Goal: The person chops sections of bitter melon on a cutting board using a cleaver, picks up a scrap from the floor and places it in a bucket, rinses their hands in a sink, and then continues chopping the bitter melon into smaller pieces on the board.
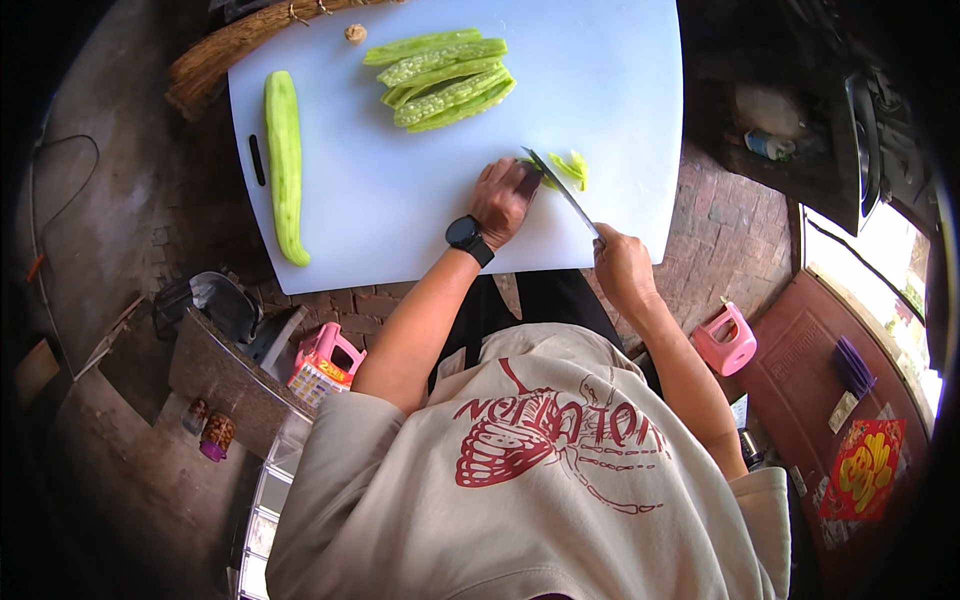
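My right hand (626,266) grips a kitchen knife (568,193) by its handle, near the front edge of a large white cutting board (420,202). The blade points up and to the left. With a dark watch on its wrist, my left hand (504,201) presses down beside the blade tip, fingers curled over a green vegetable piece that they mostly hide. A few light green slices (573,169) lie just right of the blade. Further back rests a stack of long green gourd strips (446,79), some with bumpy pale faces. A whole peeled green gourd (284,169) lies along the board's left side.
A small round tan object (355,34) sits at the board's back, close to a straw broom (225,52). Pink plastic stools (724,339) stand on the floor at both sides. A dark counter or stove (795,142) is at right, and jars (217,435) at lower left.
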Tool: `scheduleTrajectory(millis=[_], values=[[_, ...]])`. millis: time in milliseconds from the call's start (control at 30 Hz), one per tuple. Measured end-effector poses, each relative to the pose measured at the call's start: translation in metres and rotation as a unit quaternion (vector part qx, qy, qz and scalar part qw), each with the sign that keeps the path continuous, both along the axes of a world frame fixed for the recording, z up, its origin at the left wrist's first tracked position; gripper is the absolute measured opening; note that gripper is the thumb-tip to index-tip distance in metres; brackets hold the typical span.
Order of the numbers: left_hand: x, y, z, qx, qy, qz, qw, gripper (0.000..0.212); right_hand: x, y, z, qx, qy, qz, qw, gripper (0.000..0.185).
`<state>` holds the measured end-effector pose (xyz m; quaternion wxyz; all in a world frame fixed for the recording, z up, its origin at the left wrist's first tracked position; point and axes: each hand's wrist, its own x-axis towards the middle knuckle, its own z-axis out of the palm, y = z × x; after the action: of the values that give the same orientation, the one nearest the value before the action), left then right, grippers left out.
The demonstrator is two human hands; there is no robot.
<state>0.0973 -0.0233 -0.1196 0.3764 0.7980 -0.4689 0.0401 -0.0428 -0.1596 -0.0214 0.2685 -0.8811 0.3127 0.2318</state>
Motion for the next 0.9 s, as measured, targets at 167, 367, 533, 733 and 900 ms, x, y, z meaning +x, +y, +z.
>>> scheduleTrajectory(millis=[167, 367, 533, 733, 900], values=[[-0.001, -0.001, -0.001, 0.002, 0.011, 0.004, 1.0, 0.013, 0.019, 0.007, -0.03, -0.011, -0.04, -0.013, 0.999, 0.025], [0.0, 0.007, -0.009, -0.009, 0.018, 0.009, 1.0, 0.013, 0.011, 0.003, -0.017, 0.024, -0.072, -0.035, 0.997, 0.022], [0.003, 0.006, 0.002, 0.003, 0.004, 0.008, 1.0, 0.015, 0.002, 0.001, 0.002, 0.017, -0.018, 0.0, 1.0, 0.024], [0.0, 0.005, -0.002, 0.0, -0.003, 0.015, 1.0, 0.017, 0.016, 0.004, -0.017, 0.018, -0.007, 0.003, 1.0, 0.017], [-0.001, 0.007, 0.0, 0.024, -0.002, 0.02, 1.0, 0.019, 0.025, 0.021, -0.036, -0.002, -0.094, -0.019, 0.995, 0.014]])
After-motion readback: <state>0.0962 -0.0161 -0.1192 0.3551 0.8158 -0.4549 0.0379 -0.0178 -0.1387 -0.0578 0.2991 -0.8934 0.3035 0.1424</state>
